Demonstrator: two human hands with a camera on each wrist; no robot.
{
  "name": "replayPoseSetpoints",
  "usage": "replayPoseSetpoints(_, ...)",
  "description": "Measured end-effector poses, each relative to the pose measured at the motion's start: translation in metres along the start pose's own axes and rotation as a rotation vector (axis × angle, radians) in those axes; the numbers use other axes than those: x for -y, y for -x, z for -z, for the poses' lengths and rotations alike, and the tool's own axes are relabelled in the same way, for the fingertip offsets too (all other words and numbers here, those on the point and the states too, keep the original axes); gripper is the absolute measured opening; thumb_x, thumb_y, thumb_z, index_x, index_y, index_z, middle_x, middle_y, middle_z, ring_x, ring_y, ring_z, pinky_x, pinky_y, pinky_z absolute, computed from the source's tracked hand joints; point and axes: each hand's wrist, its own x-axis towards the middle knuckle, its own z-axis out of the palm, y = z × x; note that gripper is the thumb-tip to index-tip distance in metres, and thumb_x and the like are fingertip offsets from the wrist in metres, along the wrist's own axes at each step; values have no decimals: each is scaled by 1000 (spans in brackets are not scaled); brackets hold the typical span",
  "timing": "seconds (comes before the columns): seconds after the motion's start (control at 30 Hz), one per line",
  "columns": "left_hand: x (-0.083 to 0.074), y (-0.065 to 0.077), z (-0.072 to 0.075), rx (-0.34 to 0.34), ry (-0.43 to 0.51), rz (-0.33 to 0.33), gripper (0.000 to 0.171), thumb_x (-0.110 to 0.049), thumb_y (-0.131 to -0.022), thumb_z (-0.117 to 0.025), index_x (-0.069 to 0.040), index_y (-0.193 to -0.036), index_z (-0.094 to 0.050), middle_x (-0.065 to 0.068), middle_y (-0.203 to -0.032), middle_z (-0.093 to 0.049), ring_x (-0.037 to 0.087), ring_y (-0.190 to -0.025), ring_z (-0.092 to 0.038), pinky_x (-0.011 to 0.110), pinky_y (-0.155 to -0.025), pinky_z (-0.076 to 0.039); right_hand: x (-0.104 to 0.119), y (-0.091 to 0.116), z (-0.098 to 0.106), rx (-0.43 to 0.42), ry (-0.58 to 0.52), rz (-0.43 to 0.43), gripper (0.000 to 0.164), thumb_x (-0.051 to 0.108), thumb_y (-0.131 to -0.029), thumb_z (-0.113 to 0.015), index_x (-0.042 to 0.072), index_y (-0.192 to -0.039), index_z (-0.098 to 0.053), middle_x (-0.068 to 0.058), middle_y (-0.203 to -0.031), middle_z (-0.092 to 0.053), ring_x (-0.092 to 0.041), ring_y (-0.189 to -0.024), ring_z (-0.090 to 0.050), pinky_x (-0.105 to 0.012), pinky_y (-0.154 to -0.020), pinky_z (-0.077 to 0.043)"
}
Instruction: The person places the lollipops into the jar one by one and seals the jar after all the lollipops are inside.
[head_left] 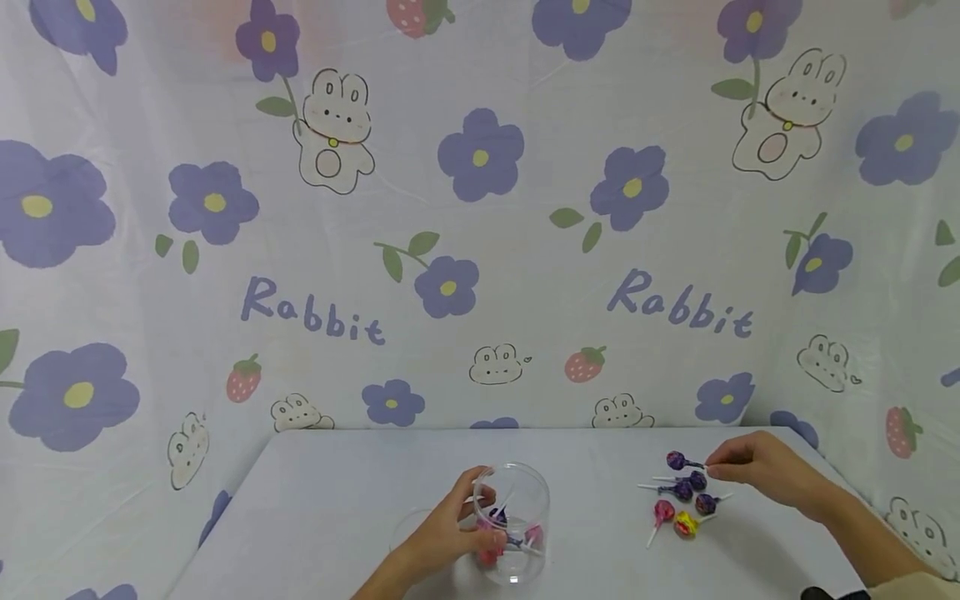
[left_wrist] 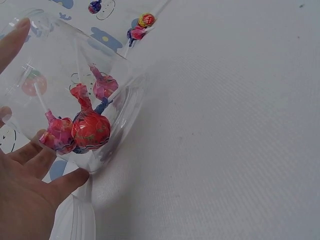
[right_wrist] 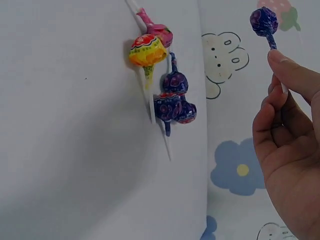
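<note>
My left hand (head_left: 442, 533) grips a clear round jar (head_left: 536, 500) from its left side, tilted in the left wrist view. Inside the jar lie several wrapped lollipops, among them a red one (left_wrist: 91, 131) and a pink one (left_wrist: 105, 87); a dark blue one is partly hidden behind the red. Between thumb and fingers, my right hand (head_left: 772, 471) pinches the stick of a purple lollipop (right_wrist: 264, 21), raised off the table. Below it on the table are a yellow lollipop (head_left: 686, 523), a pink lollipop (head_left: 663, 511) and a cluster of purple lollipops (right_wrist: 175, 84).
Both hands are over a white table (head_left: 330, 500). A clear ribbed lid-like piece (left_wrist: 75, 220) lies beside the left hand, partly covered by it. Behind the table hangs a curtain (head_left: 525, 250) printed with flowers and rabbits. A dark object (head_left: 817, 593) shows at the lower right edge.
</note>
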Motion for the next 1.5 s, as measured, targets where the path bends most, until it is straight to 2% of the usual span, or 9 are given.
replayPoseSetpoints(0.47, -1, 0, 1, 9, 1, -9, 90, -33, -91, -82, -16, -159, -25, 17, -143, -47, 43, -142, -42, 64, -108, -40, 35, -22, -23, 22, 15, 67, 13, 15, -97, -75, 5, -104, -77, -4, -97, -70, -23, -87, -64, -29, -77, -58)
replayPoseSetpoints(0.87, -2, 1, 2, 14, -4, -25, 89, -34, -91, -82, -17, -159, -26, 17, -142, -48, 41, -142, -43, 64, -107, -41, 68, -43, -47, 94, -56, 224, 6, 10, -96, -74, 7, -99, -78, -7, -96, -71, -25, -85, -66, -28, -75, -59)
replayPoseSetpoints(1.13, 0, 0, 1, 9, 0, -30, 88, -38, -90, -83, -21, -158, -29, 19, -142, -48, 41, -141, -44, 63, -106, -43, 90, -51, -61, 116, -47, 273, 4, 10, -96, -74, 9, -97, -78, -8, -95, -72, -27, -84, -67, -29, -76, -60)
replayPoseSetpoints(1.5, 1, 0, 1, -4, -7, -12, 86, -36, -91, -82, -21, -157, -30, 17, -141, -49, 41, -141, -44, 65, -107, -40, 123, -66, -89, 161, -56, 369, 5, 8, -96, -74, 10, -96, -79, 0, -92, -73, -22, -84, -68, -28, -77, -59)
